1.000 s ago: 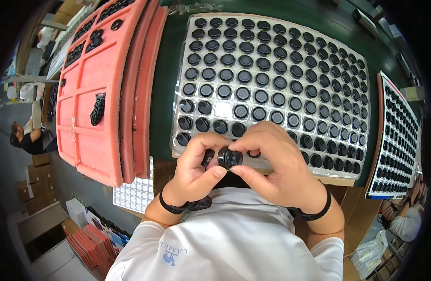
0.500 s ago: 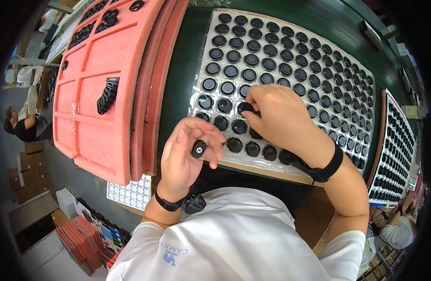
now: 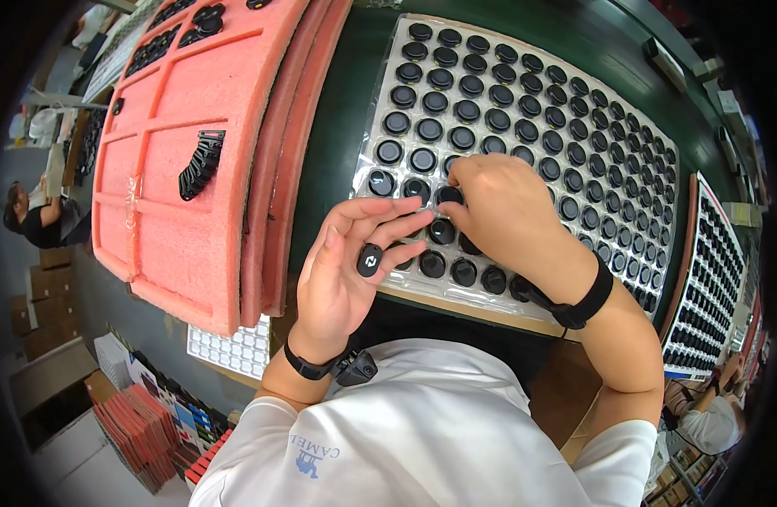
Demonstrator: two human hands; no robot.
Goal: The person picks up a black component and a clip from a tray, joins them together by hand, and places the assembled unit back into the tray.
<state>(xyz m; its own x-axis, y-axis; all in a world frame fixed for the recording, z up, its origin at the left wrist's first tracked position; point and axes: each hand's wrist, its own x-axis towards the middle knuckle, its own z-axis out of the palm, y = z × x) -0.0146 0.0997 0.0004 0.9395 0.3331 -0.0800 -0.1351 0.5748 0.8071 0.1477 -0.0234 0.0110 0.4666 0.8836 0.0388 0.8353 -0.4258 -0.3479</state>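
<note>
My left hand (image 3: 334, 275) is palm up at the near left corner of a clear plastic tray (image 3: 371, 135). A small black oval piece (image 3: 370, 260) with a white mark rests against its fingers, which are loosely curled and spread. Over the tray, my right hand (image 3: 505, 205) pinches a round black cap (image 3: 448, 196) between thumb and bent fingers. Whether that cap is still seated in its pocket, I cannot tell. Rows of similar round black caps (image 3: 467, 111) fill the tray around it. My hands hide some of the tray's near-left pockets.
Pink foam trays (image 3: 190, 93) are stacked on the left, with a curved row of black parts (image 3: 202, 166) on top. Another filled tray (image 3: 701, 279) stands at the right. A white pocketed tray (image 3: 230, 348) sits low left. Other people (image 3: 46, 211) are at work nearby.
My left hand has moved right and slightly up, closer to my right hand, with the oval piece turning upright in it. My right hand stays at the pinched cap; the view has shifted slightly.
</note>
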